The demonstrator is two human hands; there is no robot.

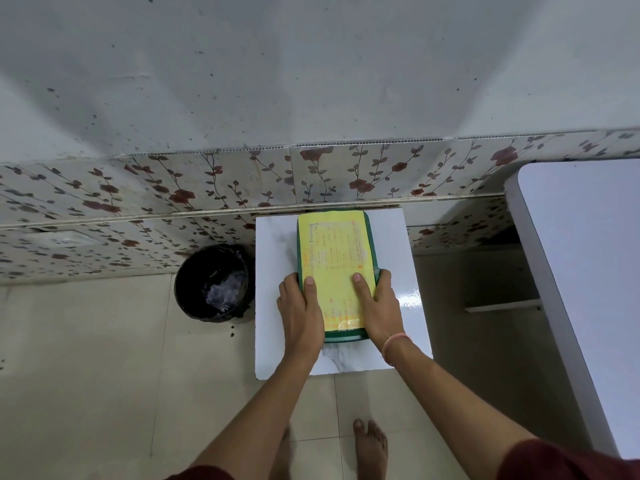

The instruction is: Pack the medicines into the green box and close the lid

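Overhead, a grey speckled wall (311, 64) with a rose-patterned tile band fills the far side; a pale beige tiled floor (86, 375) lies open on the left. At right, a long white table (588, 271) stands apart from the small white marble-look tabletop (273, 254), whose far edge meets the wall. Just left of it sits a round black bin (213, 282). Centred there, the green rectangular box (346, 337) with yellow printed lid (332, 251) is shut, bare margins both sides. Left hand (301, 313) and right hand (377, 306) clasp its near end, thumbs flat on the lid
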